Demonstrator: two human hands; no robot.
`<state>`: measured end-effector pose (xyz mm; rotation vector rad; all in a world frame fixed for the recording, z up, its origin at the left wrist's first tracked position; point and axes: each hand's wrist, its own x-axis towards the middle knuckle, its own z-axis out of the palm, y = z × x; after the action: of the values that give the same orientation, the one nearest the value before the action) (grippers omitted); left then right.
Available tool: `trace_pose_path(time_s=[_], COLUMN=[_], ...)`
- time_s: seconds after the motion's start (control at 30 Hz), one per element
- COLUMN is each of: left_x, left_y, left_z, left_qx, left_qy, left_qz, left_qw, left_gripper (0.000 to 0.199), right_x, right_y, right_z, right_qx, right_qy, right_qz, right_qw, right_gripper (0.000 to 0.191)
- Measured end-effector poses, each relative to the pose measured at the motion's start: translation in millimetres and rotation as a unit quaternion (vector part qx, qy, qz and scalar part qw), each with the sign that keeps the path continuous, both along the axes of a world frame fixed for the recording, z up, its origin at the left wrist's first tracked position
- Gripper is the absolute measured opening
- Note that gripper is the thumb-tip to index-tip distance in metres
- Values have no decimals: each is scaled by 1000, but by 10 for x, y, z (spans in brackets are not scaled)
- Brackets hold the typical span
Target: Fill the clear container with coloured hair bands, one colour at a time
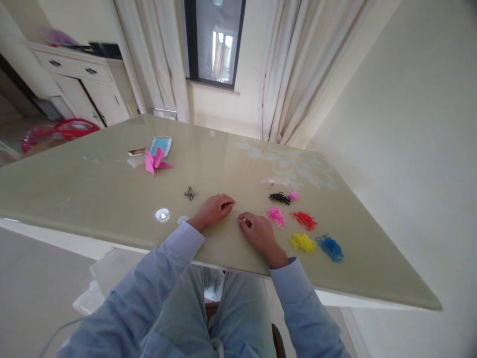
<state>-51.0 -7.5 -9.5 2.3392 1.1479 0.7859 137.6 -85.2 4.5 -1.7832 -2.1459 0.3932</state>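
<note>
Left hand [216,213] and right hand [260,235] curl apart at the desk [227,164], any grip impossible to tell | pink strands [276,217] lie just beside the right hand | yellow heap [302,242] apparently set apart to separate colours

Soft, muted light is filling the frame, casting faint shadows. A bright patch [222,54] is glowing in the window pane [208,30] at top centre; the tabletop [223,171] is shining dully. Wide-angle distortion is tilting the softly blurring cabinet [76,82] at upper left.
</note>
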Motion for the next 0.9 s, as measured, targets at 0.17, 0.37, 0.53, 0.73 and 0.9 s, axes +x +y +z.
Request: trace_pose_path(time_s=[0.17, 0.37, 0.53, 0.73, 0.9], left_x=[-123, -600, -1016, -1118, -991], left_y=[-102, -284, -235, -67, 29], left_z=[11, -35, 13, 73, 93], left_qx=[26, 21, 18, 12, 15], left_qy=[-31, -28, 21, 80, 144], left_qz=[80, 222, 318, 294, 254], left_qw=[996, 974, 948, 952, 956], left_gripper=[23, 27, 30, 34, 28], right_x=[18, 20, 17, 18, 17], right_y=[-26, -39, -46, -26, -15], right_z=[-2, -27, -28, -51, -40], right_qx=[3, 10, 14, 17, 10], right_qy=[8, 10, 6, 10, 7], right_qz=[0, 6, 8, 3, -2], right_qw=[1000, 1000, 1000, 1000, 1000], right_gripper=[21, 21, 21, 21, 21])
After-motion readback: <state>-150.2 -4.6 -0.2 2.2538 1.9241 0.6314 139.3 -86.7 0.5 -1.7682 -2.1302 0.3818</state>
